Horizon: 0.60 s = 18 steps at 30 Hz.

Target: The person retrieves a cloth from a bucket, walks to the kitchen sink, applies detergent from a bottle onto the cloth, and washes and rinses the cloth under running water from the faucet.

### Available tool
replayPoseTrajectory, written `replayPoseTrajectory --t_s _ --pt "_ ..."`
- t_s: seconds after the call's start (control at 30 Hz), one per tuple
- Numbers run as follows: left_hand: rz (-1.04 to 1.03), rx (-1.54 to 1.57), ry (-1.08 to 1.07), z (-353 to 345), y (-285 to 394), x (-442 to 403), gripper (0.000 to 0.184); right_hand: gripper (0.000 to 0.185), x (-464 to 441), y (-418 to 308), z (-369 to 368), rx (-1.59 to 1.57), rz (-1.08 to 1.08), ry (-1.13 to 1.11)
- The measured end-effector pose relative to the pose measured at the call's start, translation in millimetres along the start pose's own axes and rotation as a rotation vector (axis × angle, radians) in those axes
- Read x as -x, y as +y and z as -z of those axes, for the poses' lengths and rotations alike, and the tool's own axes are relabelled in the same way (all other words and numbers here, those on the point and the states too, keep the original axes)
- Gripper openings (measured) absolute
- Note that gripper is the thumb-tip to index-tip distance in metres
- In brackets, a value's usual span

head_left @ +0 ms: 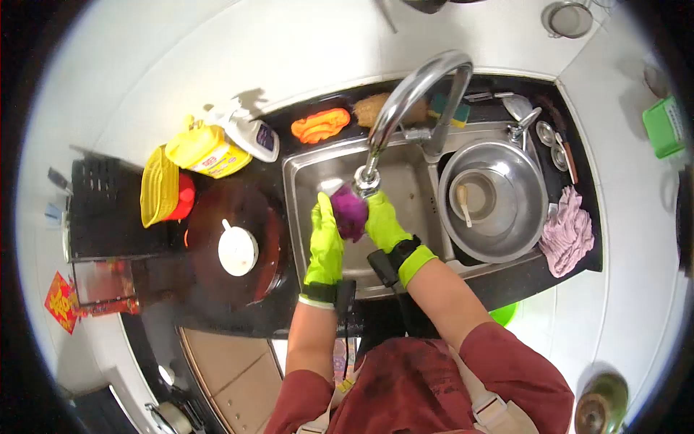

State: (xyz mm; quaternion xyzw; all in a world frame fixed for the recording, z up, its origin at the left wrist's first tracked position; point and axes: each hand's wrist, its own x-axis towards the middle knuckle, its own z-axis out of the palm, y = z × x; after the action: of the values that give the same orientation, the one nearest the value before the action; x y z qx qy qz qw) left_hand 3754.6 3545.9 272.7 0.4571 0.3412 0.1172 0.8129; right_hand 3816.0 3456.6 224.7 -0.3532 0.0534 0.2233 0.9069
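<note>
Under the chrome faucet [416,90], a bunched purple cloth [350,213] is between my two hands, over the sink basin [416,264]. My left hand [326,235], in a lime-green rubber glove, presses on the cloth's left side. From the right, my right hand [386,223], gloved the same way, closes on the cloth just below the spout; its fingertips are partly hidden. A small white shiny object [331,186] peeks out above the cloth by my left fingertips; its kind cannot be made out.
A steel basin [531,230] with a smaller bowl and a wooden-handled brush stands right of the sink. Beside it lies a pink rag [567,233]. Left are a white lidded pot or cup [238,250], a yellow jug [207,150] and a white bottle [254,137]. An orange scrubber [320,126] lies behind.
</note>
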Motion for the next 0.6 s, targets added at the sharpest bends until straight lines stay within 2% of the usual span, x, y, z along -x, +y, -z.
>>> replayPoseTrajectory --t_s 0.03,0.07,0.1,0.17,0.27,0.3,0.37,0.43,0.5,0.53,0.6 --pt "0.367 0.755 -0.438 3.5 -10.4 -7.7 0.043 0.037 9.4 -38.4 -38.8 0.068 -0.126 0.082" --pt "0.541 0.859 -0.598 6.9 -23.5 -13.8 0.042 0.032 -1.5 -21.8 -30.7 0.315 -0.041 0.078" --pt "0.493 0.765 -0.529 2.4 -31.1 -18.2 0.042 0.027 -4.4 -19.2 -35.1 0.562 0.039 0.076" --pt "0.345 0.465 -0.333 -2.5 -39.9 -34.0 0.041 0.023 8.3 -15.6 -33.8 0.437 -0.054 0.05" --pt "0.312 0.253 -0.267 -5.9 -39.5 -42.3 0.039 0.018 18.3 -6.3 -16.9 0.84 0.253 -0.069" --pt "0.312 0.213 -0.263 -5.9 -40.4 -42.1 0.039 0.018 21.0 -14.2 -15.3 0.844 0.257 -0.065" --pt "0.312 0.173 -0.261 -3.0 -44.4 -39.1 0.038 0.022 28.1 -26.7 -13.0 1.224 0.309 -0.189" --pt "0.334 0.231 -0.33 24.8 -58.3 -49.5 0.034 0.026 34.2 -47.2 -28.9 1.179 0.225 -0.104" --pt "0.528 0.418 -0.696 75.3 -105.8 -94.9 0.036 0.029 15.1 -67.7 -36.9 1.005 -0.064 -0.13" --pt "0.454 0.057 -0.081 -1.4 -64.2 -43.3 0.035 0.035 -2.3 -63.2 -34.9 1.033 -0.085 -0.103" --pt "0.375 0.121 -0.165 -3.6 -49.1 -21.9 0.036 0.037 -26.6 -36.0 -13.9 1.046 -0.04 -0.097"
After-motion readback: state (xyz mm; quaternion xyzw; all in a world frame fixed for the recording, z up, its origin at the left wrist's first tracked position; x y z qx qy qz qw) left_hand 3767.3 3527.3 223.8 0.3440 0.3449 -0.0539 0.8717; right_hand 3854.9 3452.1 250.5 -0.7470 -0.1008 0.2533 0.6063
